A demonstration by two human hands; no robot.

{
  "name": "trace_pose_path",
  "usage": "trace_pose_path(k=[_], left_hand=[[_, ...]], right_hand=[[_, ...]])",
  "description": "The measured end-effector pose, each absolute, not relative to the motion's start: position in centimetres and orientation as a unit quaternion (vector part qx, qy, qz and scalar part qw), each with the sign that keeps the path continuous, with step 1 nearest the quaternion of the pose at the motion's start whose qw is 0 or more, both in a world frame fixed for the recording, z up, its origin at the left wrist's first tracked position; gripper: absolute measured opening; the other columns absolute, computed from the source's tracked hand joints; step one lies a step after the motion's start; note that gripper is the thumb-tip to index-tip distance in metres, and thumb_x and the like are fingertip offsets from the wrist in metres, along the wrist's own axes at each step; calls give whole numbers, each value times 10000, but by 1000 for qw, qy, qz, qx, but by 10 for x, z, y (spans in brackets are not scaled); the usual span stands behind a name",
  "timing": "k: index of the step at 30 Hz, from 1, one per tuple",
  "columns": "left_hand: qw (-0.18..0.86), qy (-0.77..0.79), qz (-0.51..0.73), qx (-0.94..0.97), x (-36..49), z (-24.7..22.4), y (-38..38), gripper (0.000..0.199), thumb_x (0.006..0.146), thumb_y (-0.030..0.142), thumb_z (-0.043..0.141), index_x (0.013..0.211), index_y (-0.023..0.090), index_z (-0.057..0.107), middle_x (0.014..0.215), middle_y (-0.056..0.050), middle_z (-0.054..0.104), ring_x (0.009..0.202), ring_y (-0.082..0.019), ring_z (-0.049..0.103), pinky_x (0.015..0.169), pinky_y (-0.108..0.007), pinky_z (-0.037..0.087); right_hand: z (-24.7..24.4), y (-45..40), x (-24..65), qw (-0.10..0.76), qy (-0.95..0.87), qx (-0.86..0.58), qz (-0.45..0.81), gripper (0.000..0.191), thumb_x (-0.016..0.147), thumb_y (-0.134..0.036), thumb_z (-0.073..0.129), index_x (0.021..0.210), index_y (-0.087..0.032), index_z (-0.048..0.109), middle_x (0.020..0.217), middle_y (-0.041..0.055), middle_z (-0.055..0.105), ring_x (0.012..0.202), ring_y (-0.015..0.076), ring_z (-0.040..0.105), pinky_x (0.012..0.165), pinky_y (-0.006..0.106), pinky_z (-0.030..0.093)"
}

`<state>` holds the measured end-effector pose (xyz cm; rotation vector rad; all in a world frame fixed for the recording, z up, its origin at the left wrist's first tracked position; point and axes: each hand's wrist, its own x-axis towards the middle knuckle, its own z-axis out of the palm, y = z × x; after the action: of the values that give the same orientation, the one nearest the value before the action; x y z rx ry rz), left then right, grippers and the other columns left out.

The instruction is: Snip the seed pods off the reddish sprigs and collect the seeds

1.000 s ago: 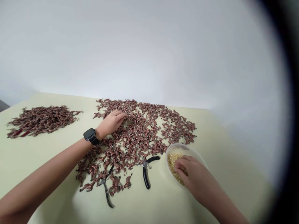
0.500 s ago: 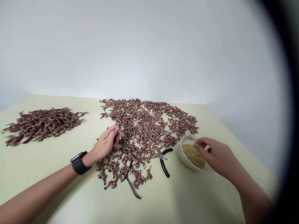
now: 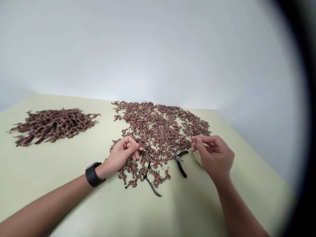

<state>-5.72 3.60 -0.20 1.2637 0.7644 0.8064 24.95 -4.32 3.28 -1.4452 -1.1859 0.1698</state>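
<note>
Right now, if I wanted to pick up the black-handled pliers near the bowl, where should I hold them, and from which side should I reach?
Take the pliers by their black handles, coming from the right, the side of the right hand. The handles splay toward that side, past the edge of the brown pieces, while the metal head lies among them, so this is likely the easiest hold.

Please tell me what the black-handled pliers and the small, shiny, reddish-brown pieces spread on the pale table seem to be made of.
The black-handled pliers seem to have a steel head, because it shows a bare grey metallic shine. Their grips look like matte black rubber or plastic. The small reddish-brown pieces look like thin metal with a coppery finish, because they glint in the light, but they are too small to be sure; coated plastic is possible.
</note>
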Motion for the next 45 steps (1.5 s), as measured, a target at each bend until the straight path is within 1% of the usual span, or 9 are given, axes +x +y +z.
trace_pose_path(k=[5, 9, 12, 15, 17, 19, 22, 34, 45], left_hand=[[724, 309, 362, 500, -44, 1, 20, 324, 918, 376, 703, 1123, 194, 532, 1083, -104, 740, 779, -134, 717, 715, -262, 573], [690, 308, 362, 546, -27, 2, 4, 415, 970, 357, 607, 1353, 250, 486, 1029, -66, 718, 762, -128, 706, 696, -252, 557], [625, 324, 342, 622, -12, 0, -6, 276, 1012, 333, 465, 1199, 218, 632, 875, -29, 665, 636, -105, 638, 585, -226, 487], [554, 341, 312, 693, 1, 0, -15, 339, 1017, 308, 385, 1035, 186, 700, 673, -6, 596, 554, -119, 553, 528, -237, 412], [467, 343, 328, 746, 7, 0, -19, 312, 1008, 350, 449, 1004, 195, 721, 701, -20, 632, 622, -145, 572, 584, -261, 434], [372, 340, 357, 787, 10, -2, -21, 279, 977, 415, 553, 963, 204, 736, 850, -51, 692, 764, -177, 615, 699, -294, 476], [300, 335, 372, 812, 10, -8, -22, 258, 958, 439, 609, 952, 217, 739, 927, -64, 703, 860, -199, 628, 783, -319, 484], [269, 305, 377, 832, 7, -14, -25, 224, 1001, 344, 554, 952, 222, 735, 919, -58, 701, 853, -183, 633, 784, -313, 485], [244, 308, 398, 829, 5, -19, -22, 160, 972, 199, 576, 945, 205, 733, 922, -43, 705, 855, -156, 640, 788, -283, 483]], right_hand=[[34, -49, 258, 583, -530, -592, 170, 236, 874, -401, 738, 886, -166, 719, 869, 99, 757, 671, 181, 706, 633, 346, 649], [28, -51, 252, 524, -561, -563, 306, 294, 902, -465, 691, 919, -173, 719, 855, 90, 755, 648, 168, 696, 601, 319, 631], [20, -53, 241, 480, -580, -525, 398, 306, 926, -482, 652, 906, -179, 692, 839, 74, 744, 628, 145, 662, 589, 294, 609], [10, -53, 231, 461, -571, -503, 457, 307, 901, -489, 676, 897, -182, 666, 889, 67, 742, 658, 136, 649, 588, 278, 600], [4, -53, 225, 450, -567, -490, 486, 308, 876, -486, 705, 888, -181, 662, 865, 58, 731, 675, 141, 652, 590, 279, 598], [0, -53, 221, 439, -567, -471, 513, 307, 869, -481, 715, 903, -181, 664, 792, 36, 709, 642, 136, 646, 589, 280, 591], [-4, -53, 217, 426, -567, -448, 545, 320, 866, -488, 719, 912, -175, 672, 734, 16, 684, 609, 130, 643, 594, 278, 584], [-10, -54, 215, 419, -569, -427, 565, 396, 790, -534, 778, 906, -159, 718, 865, 74, 731, 782, 185, 702, 632, 312, 617], [-15, -52, 214, 413, -538, -412, 608, 408, 765, -501, 820, 914, -132, 730, 890, 103, 766, 731, 181, 722, 670, 325, 607]])
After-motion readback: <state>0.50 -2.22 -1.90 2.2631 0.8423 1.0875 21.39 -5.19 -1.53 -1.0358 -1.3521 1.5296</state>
